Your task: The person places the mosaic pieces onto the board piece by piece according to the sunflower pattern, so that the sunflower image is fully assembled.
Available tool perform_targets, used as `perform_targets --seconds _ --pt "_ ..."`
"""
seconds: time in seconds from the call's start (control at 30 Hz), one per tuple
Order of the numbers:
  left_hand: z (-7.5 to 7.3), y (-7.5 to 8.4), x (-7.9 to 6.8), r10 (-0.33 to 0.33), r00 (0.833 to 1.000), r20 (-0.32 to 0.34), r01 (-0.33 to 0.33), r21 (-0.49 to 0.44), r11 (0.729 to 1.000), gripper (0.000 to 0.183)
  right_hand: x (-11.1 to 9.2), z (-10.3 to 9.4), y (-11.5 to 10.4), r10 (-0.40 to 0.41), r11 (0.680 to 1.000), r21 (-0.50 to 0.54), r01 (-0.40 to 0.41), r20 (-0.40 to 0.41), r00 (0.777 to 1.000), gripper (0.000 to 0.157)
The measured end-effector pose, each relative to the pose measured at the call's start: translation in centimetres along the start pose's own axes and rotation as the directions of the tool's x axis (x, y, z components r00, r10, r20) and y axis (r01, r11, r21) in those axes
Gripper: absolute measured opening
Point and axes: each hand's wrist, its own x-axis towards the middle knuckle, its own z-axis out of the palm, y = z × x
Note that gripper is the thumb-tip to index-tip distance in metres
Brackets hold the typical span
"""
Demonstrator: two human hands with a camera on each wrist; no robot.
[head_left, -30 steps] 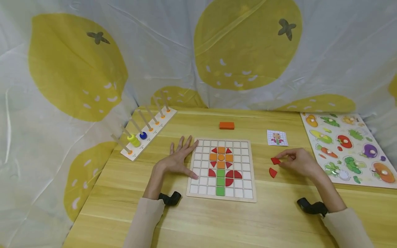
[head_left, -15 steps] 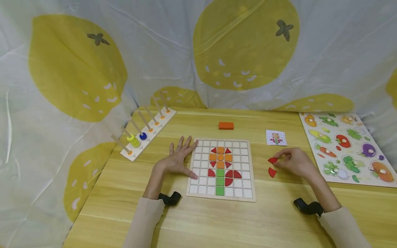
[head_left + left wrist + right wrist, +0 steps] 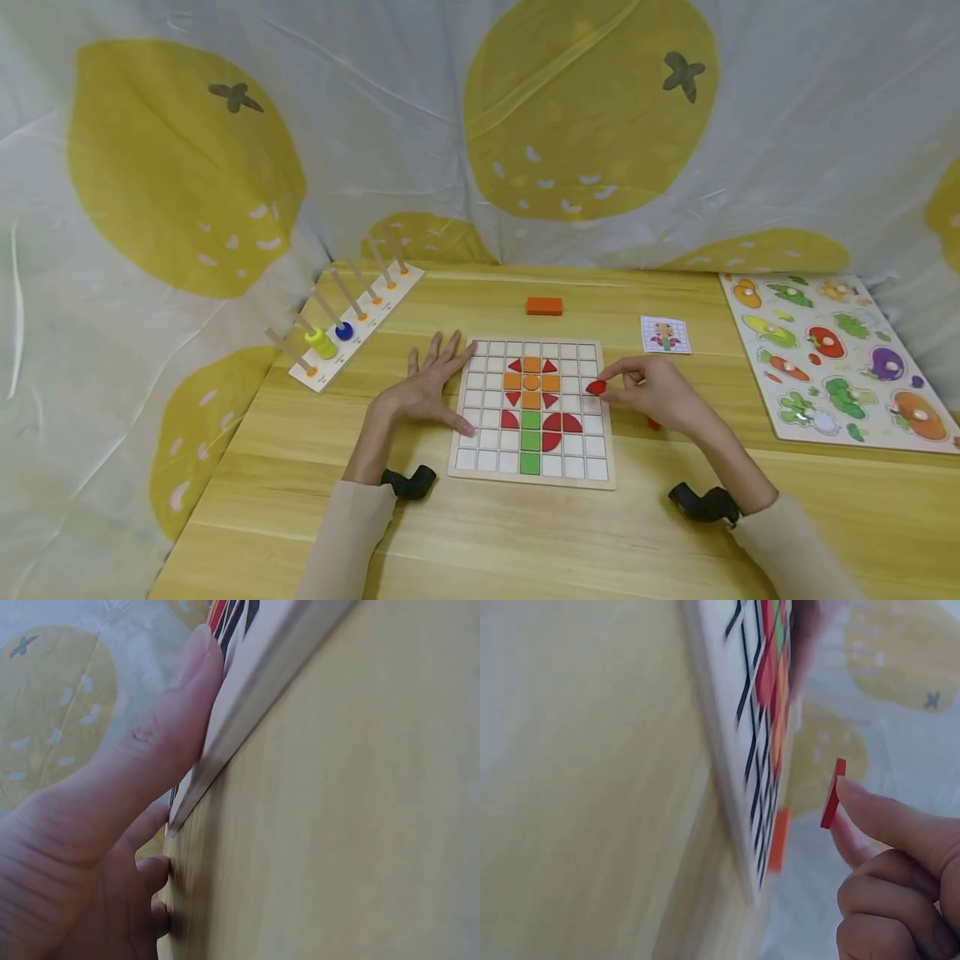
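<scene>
A wooden grid board (image 3: 471, 467) lies mid-table, bearing a flower pattern of orange squares, red triangles, green squares and red quarter-circle pieces. My left hand (image 3: 426, 392) rests at its left side with fingers spread, the thumb lying over the edge, as the left wrist view also shows. Between thumb and index finger my right hand (image 3: 654, 390) pinches a red quarter-circle piece (image 3: 596, 388) above the board's right edge. In the right wrist view that red piece (image 3: 834, 793) is seen edge-on, raised off the board. Another red piece (image 3: 654, 423) lies on the table, mostly hidden beneath the right hand.
Behind the board sits an orange block (image 3: 544, 307). A pattern card (image 3: 665, 335) lies to the right, near a vegetable puzzle board (image 3: 813, 392). At left stands a peg strip (image 3: 367, 321) with yellow and blue beads. A lemon-print curtain (image 3: 405, 125) hangs behind the table.
My right hand has picked up one of the two loose red quarter-circle pieces and carried it left to the board's right edge. The left hand stays in place.
</scene>
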Motion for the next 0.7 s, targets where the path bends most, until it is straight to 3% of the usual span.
perform_targets --seconds 0.37,0.7 --pt "0.0 0.0 0.0 0.004 1.000 0.002 -0.004 0.007 1.000 0.136 3.6 7.9 -5.7 -0.076 0.995 0.080 0.064 0.145 0.986 0.017" --pt "0.0 0.0 -0.1 -0.002 1.000 -0.006 0.002 0.008 1.000 0.135 5.0 11.2 -7.4 -0.030 0.999 0.019 0.028 0.152 0.988 0.015"
